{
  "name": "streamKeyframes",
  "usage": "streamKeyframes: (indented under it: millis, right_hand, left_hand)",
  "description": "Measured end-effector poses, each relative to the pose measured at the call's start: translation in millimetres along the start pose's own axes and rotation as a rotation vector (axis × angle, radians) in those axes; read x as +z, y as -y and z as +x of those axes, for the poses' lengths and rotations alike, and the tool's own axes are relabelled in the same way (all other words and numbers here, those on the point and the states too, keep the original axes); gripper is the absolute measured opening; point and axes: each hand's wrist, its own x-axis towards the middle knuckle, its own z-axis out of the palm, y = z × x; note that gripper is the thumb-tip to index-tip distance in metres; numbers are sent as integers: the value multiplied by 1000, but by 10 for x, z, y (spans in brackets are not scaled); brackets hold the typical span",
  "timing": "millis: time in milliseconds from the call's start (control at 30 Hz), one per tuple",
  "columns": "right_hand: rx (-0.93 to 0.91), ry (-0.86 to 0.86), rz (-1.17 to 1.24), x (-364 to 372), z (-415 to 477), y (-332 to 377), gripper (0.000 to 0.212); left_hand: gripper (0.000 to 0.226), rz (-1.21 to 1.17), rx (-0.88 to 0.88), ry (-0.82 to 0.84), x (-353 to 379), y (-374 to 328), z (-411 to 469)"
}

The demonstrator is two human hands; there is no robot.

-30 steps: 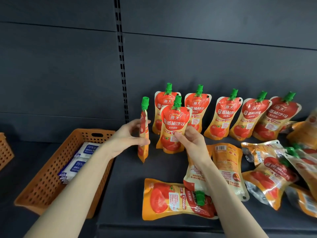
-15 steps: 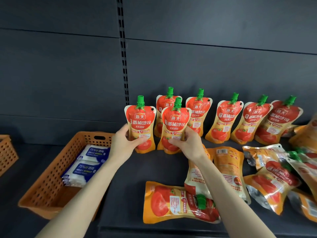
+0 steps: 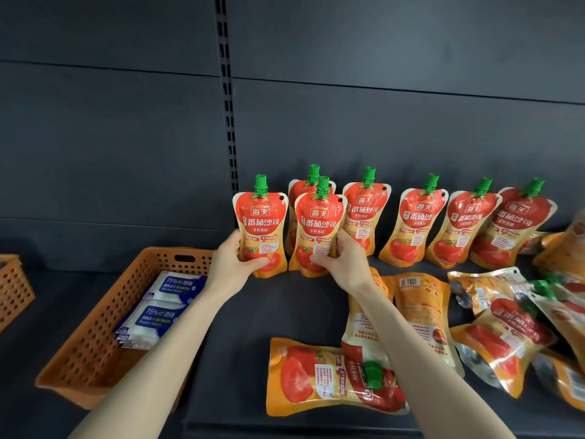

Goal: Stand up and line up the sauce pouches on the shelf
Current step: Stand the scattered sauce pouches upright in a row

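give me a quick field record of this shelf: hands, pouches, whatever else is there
left hand: grips left pouch, upright
right hand: grips right pouch, upright, beside the left one
back row: five pouches standing behind
lying pouches: several flat at front and right of shelf
orange basket: left of the pouches, holds wipe packs

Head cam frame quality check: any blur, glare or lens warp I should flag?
Head view, centre: the upright pouches held by the left hand and right hand are sharp, print legible. Head view, right edge: loose pouches go soft, with foil glare. Head view, top: back panel seams bow from the wide lens.
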Motion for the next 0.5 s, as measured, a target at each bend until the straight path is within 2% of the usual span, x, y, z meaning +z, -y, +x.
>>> streamKeyframes:
  millis: [500]
  right_hand:
    - [49, 6, -40, 0, -43, 69, 53]
  left_hand:
    - [59, 60, -76, 19, 31, -34, -8]
